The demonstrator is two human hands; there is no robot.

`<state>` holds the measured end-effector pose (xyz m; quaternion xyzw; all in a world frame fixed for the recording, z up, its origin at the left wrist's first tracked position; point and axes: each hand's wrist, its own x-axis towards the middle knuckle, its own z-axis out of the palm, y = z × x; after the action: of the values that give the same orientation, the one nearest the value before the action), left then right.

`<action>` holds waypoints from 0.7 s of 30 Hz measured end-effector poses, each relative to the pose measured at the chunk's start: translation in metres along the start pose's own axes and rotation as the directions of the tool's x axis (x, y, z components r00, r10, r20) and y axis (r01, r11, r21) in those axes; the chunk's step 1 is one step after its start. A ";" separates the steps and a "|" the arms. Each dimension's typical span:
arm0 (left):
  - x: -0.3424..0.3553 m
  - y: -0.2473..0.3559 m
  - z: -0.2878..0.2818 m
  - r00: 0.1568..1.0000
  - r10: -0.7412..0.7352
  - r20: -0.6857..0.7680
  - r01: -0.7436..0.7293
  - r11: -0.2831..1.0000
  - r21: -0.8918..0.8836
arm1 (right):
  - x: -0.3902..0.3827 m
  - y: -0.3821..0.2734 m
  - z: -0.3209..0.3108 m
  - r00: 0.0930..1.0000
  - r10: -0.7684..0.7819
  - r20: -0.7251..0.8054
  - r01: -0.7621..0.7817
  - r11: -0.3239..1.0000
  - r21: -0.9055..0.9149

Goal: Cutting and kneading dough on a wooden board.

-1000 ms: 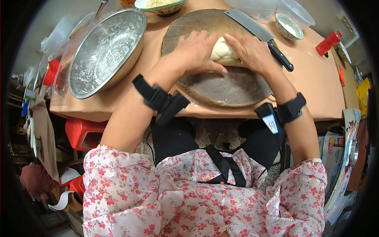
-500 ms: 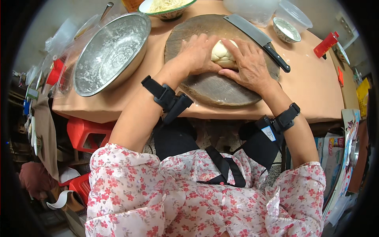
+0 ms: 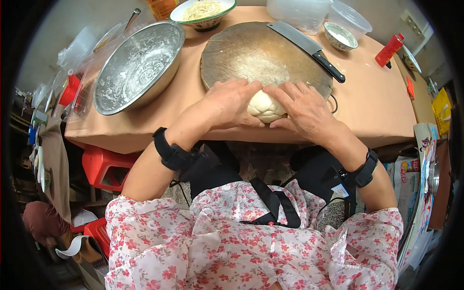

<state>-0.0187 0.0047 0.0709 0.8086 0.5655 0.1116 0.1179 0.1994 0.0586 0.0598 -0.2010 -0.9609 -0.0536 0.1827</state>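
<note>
A pale, creased lump of dough (image 3: 266, 107) sits at the near edge of a round wooden chopping board (image 3: 241, 53). My left hand (image 3: 234, 102) is cupped round the dough's left side, its fingers curled over the far side. From the right, my right hand (image 3: 300, 107) wraps the dough in the same way, thumb at the near side. The dough's far side is partly hidden behind my fingers. A cleaver (image 3: 302, 41) with a black handle lies across the board's far right rim, touched by neither hand.
Left of the board stands a large metal bowl (image 3: 140, 67) dusted with flour. Behind are a bowl of noodles (image 3: 205, 12), a small bowl of white powder (image 3: 341, 36) and clear plastic tubs (image 3: 350, 19). A red bottle (image 3: 389, 50) is at right. A red stool (image 3: 104, 166) stands below left.
Both hands have drawn the dough toward me, from the middle of the board to its near edge. More of the board's far part now shows.
</note>
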 end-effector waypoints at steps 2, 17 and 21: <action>0.004 0.002 -0.013 0.996 -0.048 0.073 0.048 0.999 0.002 | 0.009 0.006 -0.011 0.995 0.027 0.096 -0.038 0.993 0.110; 0.009 -0.001 0.034 0.856 0.121 -0.502 0.062 0.941 0.334 | 0.026 0.003 0.023 0.943 0.237 -0.233 -0.247 0.969 -0.011; 0.031 -0.017 0.025 0.888 0.103 -0.448 0.055 0.944 0.326 | 0.042 0.021 0.028 0.943 0.292 -0.157 -0.291 0.956 0.030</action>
<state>-0.0153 0.0374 0.0434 0.7745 0.5776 0.2046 -0.1571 0.1626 0.0987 0.0499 -0.3354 -0.9030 -0.0391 0.2658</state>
